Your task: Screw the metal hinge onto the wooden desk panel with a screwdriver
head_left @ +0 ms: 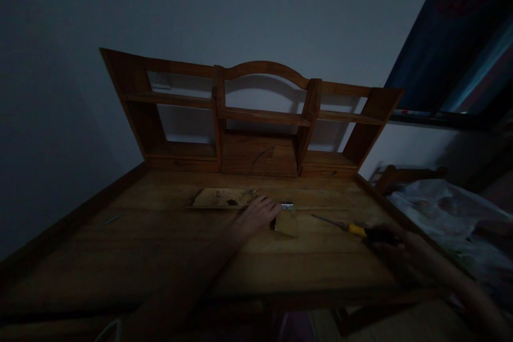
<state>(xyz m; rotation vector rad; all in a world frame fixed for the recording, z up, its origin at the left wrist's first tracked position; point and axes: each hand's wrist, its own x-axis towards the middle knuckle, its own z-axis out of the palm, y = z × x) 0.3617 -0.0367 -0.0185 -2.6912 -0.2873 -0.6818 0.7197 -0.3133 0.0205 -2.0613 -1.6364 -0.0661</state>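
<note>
My left hand [262, 210] rests on the desk with its fingers bent and pressed against the left end of a small shiny metal hinge [287, 206]. A small pale wooden block [285, 223] lies just below the hinge, by the fingertips. To the left of that hand stretches a rough wooden strip [220, 198] with a dark knot in it; its right end is partly covered by the fingers. Over the right side of the desk, my right hand [395, 240] grips a screwdriver [355, 229] with a yellow and black handle. Its shaft points left, apart from the hinge.
The wooden desk [160, 256] carries a shelf unit [260, 115] along its back. A thin light-coloured rod [113, 219] lies at the left. Beyond the desk's right edge is a pile covered in clear plastic [436, 203]. The room is dim.
</note>
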